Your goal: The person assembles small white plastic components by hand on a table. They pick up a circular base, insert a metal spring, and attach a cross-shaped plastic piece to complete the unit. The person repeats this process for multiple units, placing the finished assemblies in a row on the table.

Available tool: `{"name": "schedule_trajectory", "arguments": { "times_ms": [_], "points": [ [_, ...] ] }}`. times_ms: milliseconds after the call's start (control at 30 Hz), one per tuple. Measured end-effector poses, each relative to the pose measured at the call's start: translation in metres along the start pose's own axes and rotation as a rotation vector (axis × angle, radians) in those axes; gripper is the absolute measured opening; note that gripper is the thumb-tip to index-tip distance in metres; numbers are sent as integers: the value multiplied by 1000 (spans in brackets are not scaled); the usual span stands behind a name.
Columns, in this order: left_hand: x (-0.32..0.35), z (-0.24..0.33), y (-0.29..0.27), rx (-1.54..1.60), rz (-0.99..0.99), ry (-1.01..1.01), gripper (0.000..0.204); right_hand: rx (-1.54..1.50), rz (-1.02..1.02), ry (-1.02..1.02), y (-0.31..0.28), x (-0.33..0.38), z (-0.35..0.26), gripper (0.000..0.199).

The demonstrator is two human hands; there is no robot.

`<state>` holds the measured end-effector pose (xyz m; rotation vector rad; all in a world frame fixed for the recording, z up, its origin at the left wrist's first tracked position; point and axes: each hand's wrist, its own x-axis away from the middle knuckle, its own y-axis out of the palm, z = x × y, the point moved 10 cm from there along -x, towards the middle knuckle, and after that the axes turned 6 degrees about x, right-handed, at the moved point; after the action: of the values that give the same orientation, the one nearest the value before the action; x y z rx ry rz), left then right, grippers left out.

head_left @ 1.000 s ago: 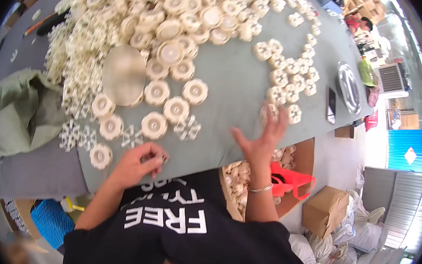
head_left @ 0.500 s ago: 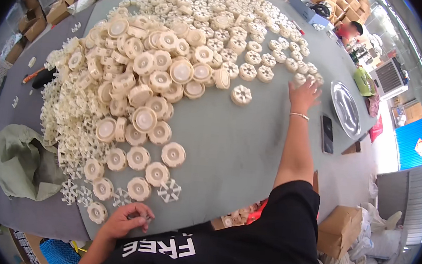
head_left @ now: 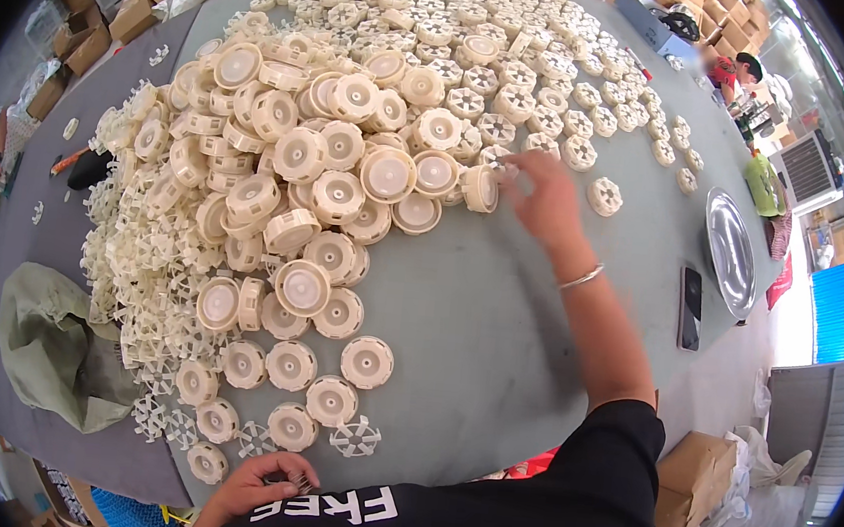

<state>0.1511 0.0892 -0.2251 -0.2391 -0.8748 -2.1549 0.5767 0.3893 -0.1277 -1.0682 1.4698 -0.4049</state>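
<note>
A: Two hands logged. Right hand (head_left: 546, 196) has moved from 2 o'clock to 12, fingers now pinching a cap (head_left: 480, 187) at the pile (head_left: 279, 171) edge.
B: Left hand (head_left: 262, 483), 6 o'clock, stays clenched on small parts (head_left: 300, 480).

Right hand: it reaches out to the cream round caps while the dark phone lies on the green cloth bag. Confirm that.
Wrong on the phone. In the head view the dark phone lies on the bare table beside the metal dish. The right hand does reach the cream caps.
</note>
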Motion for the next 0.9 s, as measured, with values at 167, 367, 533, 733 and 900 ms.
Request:
{"name": "schedule_trajectory", "arguments": {
  "times_ms": [167, 367, 533, 733, 900],
  "points": [
    [-1, 3, -1, 8, -37, 45, 10, -258, -190, 35, 41, 47, -73, 13],
    [-2, 3, 1, 35, -62, 57, 13, -156, -14, 59, 29, -4, -78, 35],
    [-2, 4, 6, 130, -109, 101, 14, -7, 35, 13, 55, -9, -107, 65],
    [-5, 7, 7, 51, -103, 155, 13, -57, 2, 103, 51, 62, -161, 59],
    [-10, 8, 15, 0, -159, 207, 13, -371, -97, 345, 28, 110, -147, 44]
  ]
}}
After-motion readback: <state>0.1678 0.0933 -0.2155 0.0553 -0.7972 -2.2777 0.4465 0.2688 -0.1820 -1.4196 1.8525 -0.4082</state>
